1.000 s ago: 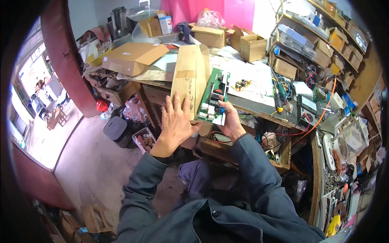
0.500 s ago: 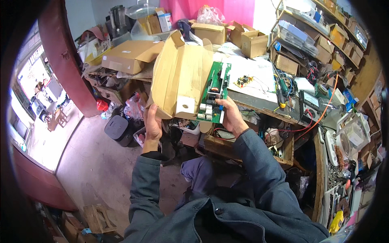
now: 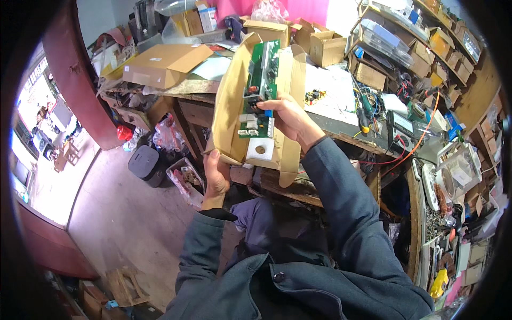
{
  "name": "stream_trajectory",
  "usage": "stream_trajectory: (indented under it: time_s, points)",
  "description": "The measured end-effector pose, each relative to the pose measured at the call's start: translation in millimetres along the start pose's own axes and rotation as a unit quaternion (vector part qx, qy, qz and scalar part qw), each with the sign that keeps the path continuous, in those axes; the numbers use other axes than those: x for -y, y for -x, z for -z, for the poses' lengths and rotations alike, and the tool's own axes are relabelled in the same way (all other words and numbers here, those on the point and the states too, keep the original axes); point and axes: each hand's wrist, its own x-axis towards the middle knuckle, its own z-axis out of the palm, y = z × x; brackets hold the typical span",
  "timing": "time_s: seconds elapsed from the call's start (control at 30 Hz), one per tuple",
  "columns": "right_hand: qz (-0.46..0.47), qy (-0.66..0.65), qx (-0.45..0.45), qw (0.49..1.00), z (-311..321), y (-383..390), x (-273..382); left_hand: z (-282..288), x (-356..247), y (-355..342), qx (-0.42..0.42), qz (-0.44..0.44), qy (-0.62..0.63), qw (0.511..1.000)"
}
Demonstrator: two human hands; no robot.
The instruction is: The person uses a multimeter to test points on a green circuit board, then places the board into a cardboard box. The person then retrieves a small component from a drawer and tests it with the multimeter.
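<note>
My left hand [image 3: 216, 178] grips the near left corner of a long, open cardboard box [image 3: 226, 117], its fingers mostly hidden under it. The box is tilted, with its flap folded out to the right. In my right hand [image 3: 288, 117] is a long green circuit board [image 3: 268, 58], gripped by its right edge with the thumb on top. The board carries dark parts, a metal strip and white connectors, and it lies over the box's inside. Whether it touches the bottom cannot be seen. A white foam piece with a round hole [image 3: 260, 150] sits at the box's near end.
Beyond the box is a cluttered workbench [image 3: 341, 125] with papers, a small yellow circuit board [image 3: 314, 96], screwdrivers [image 3: 365, 120] and wires. A flattened carton [image 3: 165, 61] lies at the back left. Loaded shelves [image 3: 416, 42] stand right; a dark bin [image 3: 145, 165] is on the floor.
The circuit board has moved left from beside the box to over its inside, carried by my right hand. The box has shifted slightly right, and my left hand still grips its corner.
</note>
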Motion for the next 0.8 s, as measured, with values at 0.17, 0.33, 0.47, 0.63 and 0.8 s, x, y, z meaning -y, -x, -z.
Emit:
stream_trajectory:
  time_s: [0.17, 0.33, 0.47, 0.63, 0.8]
  points:
    - [-0.001, 0.007, -0.042, 0.999, 2, -15, -15, -3, 16, 10, 0.008, 0.02, 0.015, 1.0]
    - [-0.031, -0.004, -0.018, 0.999, 7, -11, -16, -12, 16, 12, -0.021, 0.02, 0.012, 1.0]
    - [-0.05, -0.003, -0.006, 0.999, 10, -19, -19, -27, 21, 17, -0.007, 0.023, 0.035, 0.999]
    - [-0.066, 0.053, -0.033, 0.996, 19, -34, -30, -37, 26, 26, -0.013, 0.01, 0.065, 0.998]
    - [0.089, 0.249, -0.063, 0.962, 43, -58, -60, -37, 30, 25, 0.024, 0.036, 0.077, 0.996]
